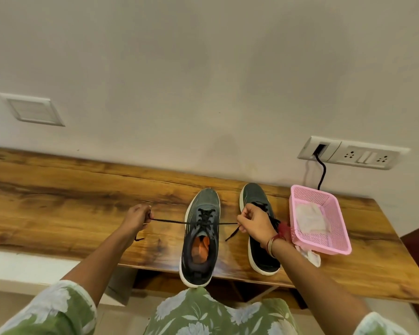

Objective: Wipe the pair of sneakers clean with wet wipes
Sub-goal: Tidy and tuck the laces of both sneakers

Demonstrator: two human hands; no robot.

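Two dark grey sneakers with white soles stand on the wooden table (58, 201). The left sneaker (200, 240) has an orange insole and its heel juts over the front edge. Its black lace (169, 221) is pulled taut to both sides. My left hand (137, 217) pinches the left lace end, my right hand (254, 222) pinches the right end. The right sneaker (259, 255) lies partly behind my right hand and wrist. A used white wipe (309, 218) lies in the pink basket (329, 247).
The pink basket stands right of the sneakers, with another crumpled white wipe (311, 256) on the table at its front corner. A wall socket panel (353, 153) with a black cable (322, 175) is behind it. The wall runs along the table's back.
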